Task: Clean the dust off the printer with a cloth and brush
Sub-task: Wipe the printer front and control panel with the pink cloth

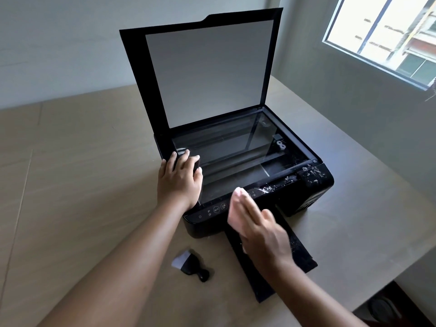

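A black printer (313, 192) stands on the table with its scanner lid (207, 69) raised and the glass (236, 156) bare. My left hand (179, 182) rests flat on the printer's front left corner, fingers over the glass edge. My right hand (262, 230) presses a pale pink cloth (237, 208) onto the front control panel, fingers flat on it. White dust and debris (311, 174) lie along the front right edge. A small black brush (191, 263) with pale bristles lies on the table in front of the printer, untouched.
The printer's black output tray (302, 256) sticks out toward me under my right hand. The beige table (82, 173) spreads wide to the left; its right edge (401, 274) drops off near a dark object on the floor. A window is at the upper right.
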### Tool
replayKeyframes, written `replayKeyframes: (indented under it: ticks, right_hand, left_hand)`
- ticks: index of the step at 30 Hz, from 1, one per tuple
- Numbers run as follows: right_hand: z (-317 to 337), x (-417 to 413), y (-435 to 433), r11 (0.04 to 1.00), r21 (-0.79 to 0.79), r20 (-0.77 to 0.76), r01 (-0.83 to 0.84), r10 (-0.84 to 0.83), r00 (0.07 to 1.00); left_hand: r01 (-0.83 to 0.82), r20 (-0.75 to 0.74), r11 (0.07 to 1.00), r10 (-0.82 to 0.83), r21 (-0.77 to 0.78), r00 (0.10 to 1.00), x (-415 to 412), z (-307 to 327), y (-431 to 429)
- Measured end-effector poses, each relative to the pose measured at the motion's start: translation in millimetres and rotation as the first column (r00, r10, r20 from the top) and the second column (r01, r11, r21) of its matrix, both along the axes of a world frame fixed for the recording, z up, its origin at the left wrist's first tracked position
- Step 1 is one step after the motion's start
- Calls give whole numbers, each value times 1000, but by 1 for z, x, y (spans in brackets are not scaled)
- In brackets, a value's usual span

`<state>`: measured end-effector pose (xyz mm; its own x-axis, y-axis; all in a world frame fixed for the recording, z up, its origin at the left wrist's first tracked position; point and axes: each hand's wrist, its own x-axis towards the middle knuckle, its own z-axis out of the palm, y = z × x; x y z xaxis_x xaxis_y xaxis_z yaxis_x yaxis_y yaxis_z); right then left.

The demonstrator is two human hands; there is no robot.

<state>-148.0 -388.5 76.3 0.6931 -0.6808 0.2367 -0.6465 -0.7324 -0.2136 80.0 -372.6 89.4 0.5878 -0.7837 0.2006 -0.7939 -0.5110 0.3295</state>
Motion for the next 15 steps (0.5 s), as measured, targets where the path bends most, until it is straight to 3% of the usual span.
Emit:
replayKeyframes:
  ticks: [6, 11, 15]
  right_hand:
    - [2, -22, -32, 993, 49, 20, 110, -111, 994]
    - [7, 6, -1, 991, 9, 8, -132, 132, 991]
    - [-5, 1, -14, 987, -4, -2, -164, 164, 987]
  left_hand:
    - [-4, -4, 1000, 4, 4, 1000, 2, -3, 2]
    - [-3, -5, 1000, 3, -4, 1000, 0, -1, -1]
    - [11, -2, 1000, -11, 17, 1000, -1, 0, -2]
